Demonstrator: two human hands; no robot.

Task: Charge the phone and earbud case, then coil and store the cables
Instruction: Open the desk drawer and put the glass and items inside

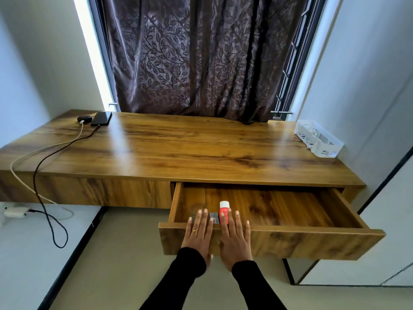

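Observation:
A black phone (101, 118) and a dark earbud case (84, 119) lie at the desk's far left corner. A black cable (44, 157) runs from the phone and a white cable (21, 157) from the case, both over the left edge down to a white power strip (15, 212) on the floor. The desk drawer (312, 239) stands pulled out. My left hand (199, 233) and my right hand (235, 238) lie flat with straight fingers on the drawer's front panel, fingertips over its top edge.
Inside the drawer sit a small red bottle with a white cap (224, 212) and a small grey item (213, 217). A white perforated basket (318, 138) stands at the desk's far right. A dark curtain (201, 59) hangs behind the wooden desk (190, 148).

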